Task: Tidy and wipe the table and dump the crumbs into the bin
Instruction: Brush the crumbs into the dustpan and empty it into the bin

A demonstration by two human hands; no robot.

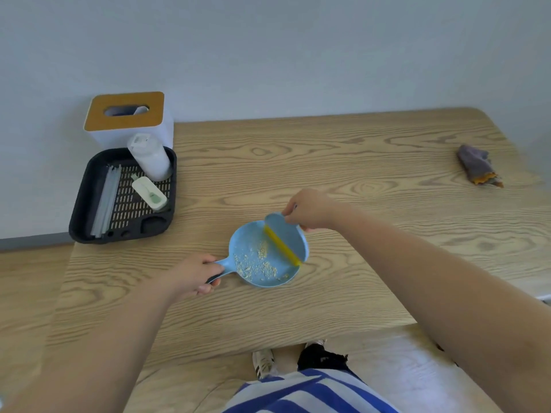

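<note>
A round light-blue dustpan (253, 257) lies on the wooden table (343, 162), with pale yellow crumbs (259, 263) scattered inside it. My left hand (196, 274) grips its handle at the lower left. My right hand (310, 208) pinches the top of a blue scraper with a yellow edge (284, 238), which stands across the right side of the pan. A crumpled grey and orange cloth (478, 169) lies far right on the table. A white bin with a wooden slotted lid (128, 117) stands at the table's far left corner.
A black slotted tray (89, 210) at the left edge holds a white bottle (150, 158), clear straws (107, 198) and a small white case (149, 193). A grey wall runs behind the table. My feet and striped clothing show below the near edge.
</note>
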